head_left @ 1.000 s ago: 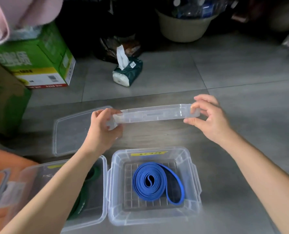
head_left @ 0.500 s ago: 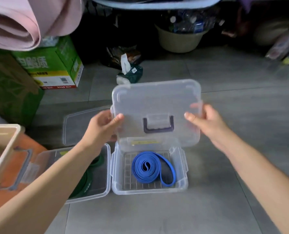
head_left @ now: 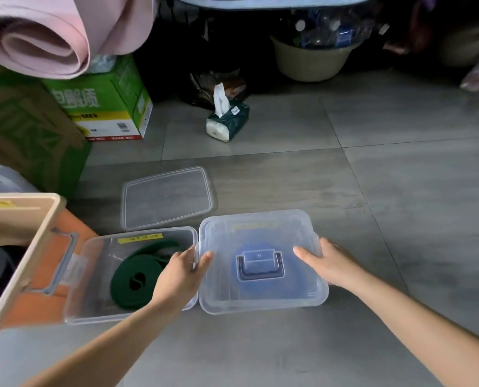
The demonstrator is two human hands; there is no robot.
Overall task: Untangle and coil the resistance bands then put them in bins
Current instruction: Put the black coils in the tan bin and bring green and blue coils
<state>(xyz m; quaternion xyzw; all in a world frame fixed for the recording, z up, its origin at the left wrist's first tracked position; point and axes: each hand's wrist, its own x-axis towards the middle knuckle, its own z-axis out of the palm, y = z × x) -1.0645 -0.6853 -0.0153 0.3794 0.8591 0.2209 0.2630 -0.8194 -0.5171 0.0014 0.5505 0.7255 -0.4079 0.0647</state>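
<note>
A clear handled lid point(head_left: 227, 247) sits level on top of the right-hand bin point(head_left: 263, 307), which stands on the grey tiled floor point(head_left: 372, 191). The left hand point(head_left: 182, 272) grips the lid's left edge, thumb laid on the top surface and fingers wrapped down the side. The right hand point(head_left: 330, 263) grips the opposite edge the same way. The blue band point(head_left: 294, 277) lies inside this bin and shows only as a blue tint through the lid, around the dark handle point(head_left: 260, 270). Touching its left side stands the open left-hand bin point(head_left: 90, 289), marked with a yellow label point(head_left: 140, 238); the green band point(head_left: 146, 268) lies coiled on its bottom. A loose flat lid point(head_left: 167, 196) lies on the floor just behind the open bin. Further back are a tissue pack point(head_left: 228, 121), a green carton point(head_left: 109, 104) and a rolled pink mat point(head_left: 45, 37).
</note>
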